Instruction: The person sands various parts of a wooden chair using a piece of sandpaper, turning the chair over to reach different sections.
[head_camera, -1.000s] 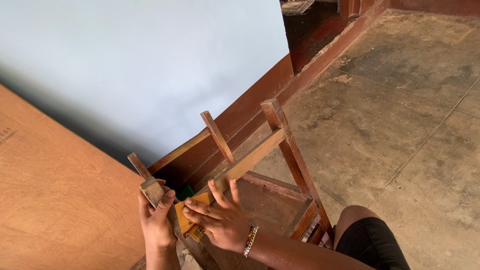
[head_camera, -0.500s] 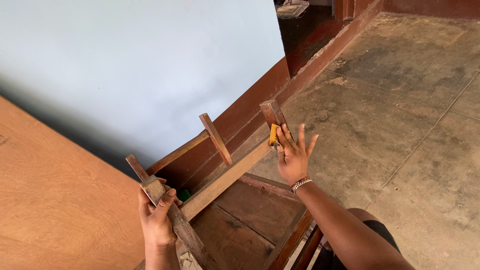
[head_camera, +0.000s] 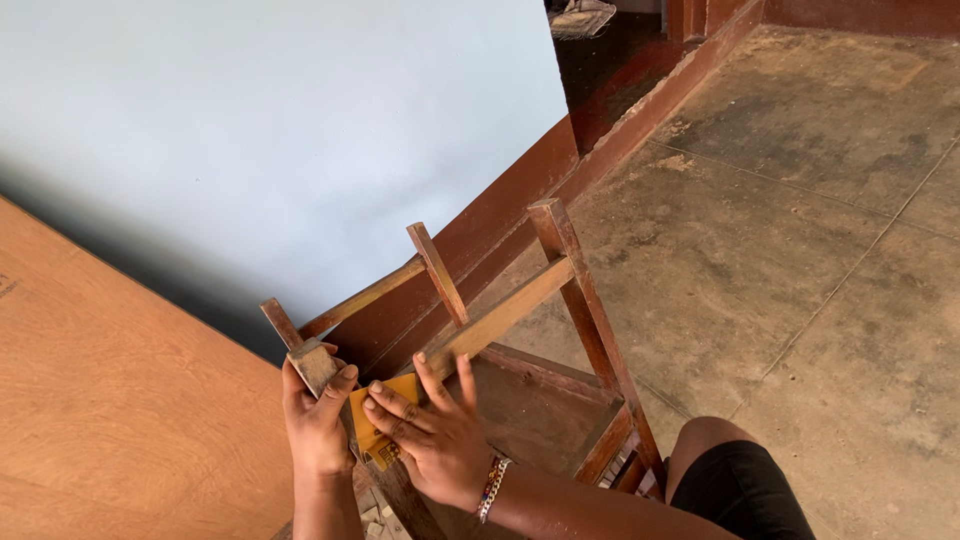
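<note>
Sandpaper (head_camera: 385, 415) on stool (head_camera: 520, 320), between hands.

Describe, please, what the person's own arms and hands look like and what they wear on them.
Both forearms are bare, with no sleeves or gloves. The right hand has a beaded bracelet of mixed colours at the wrist. The left hand wears nothing that shows: no ring, watch or band.

We see even, soft daylight; the wall (head_camera: 300, 130) darkens to a shadow along its lower left, the doorway (head_camera: 600, 60) is dim, and focus stays sharp throughout.
</note>
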